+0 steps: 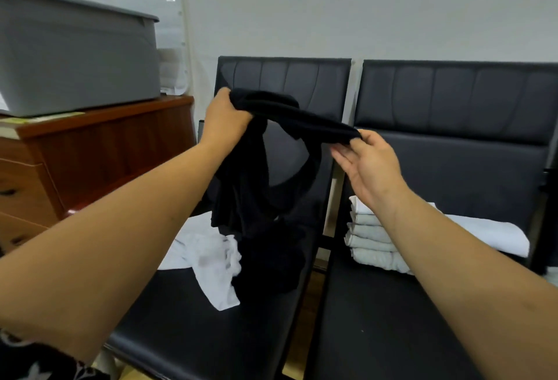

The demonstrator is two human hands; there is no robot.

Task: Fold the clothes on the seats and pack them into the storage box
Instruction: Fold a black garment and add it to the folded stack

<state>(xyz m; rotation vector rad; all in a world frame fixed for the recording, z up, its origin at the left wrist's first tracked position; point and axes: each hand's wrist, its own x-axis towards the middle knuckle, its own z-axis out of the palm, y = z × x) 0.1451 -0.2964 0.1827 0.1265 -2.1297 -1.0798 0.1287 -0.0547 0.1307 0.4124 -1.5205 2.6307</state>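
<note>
Storage box: the grey storage box point(75, 56) sits on a wooden dresser point(99, 150) at far left, above seat level. I cannot see into it from here.
Left hand: the left hand point(225, 121) is fisted round one bunched end of the black garment point(290, 117).
Black garment: held up in front of the left seat's backrest, its lower part hanging onto the left seat point(181, 334). Whether the dark heap below is part of it, I cannot tell.
Unfolded: a crumpled white garment point(208, 259) lies on the left seat, touching the dark heap.
Right hand: the right hand point(368, 162) pinches the garment's other end between thumb and forefinger, with the other fingers loose.
Done: a folded stack point(374, 240) rests on the right seat point(392, 334).
Left to do: probably fold the black and white pieces, then pack everything.
Room: both seat fronts are bare, and the dresser edge is close to the left forearm.
</note>
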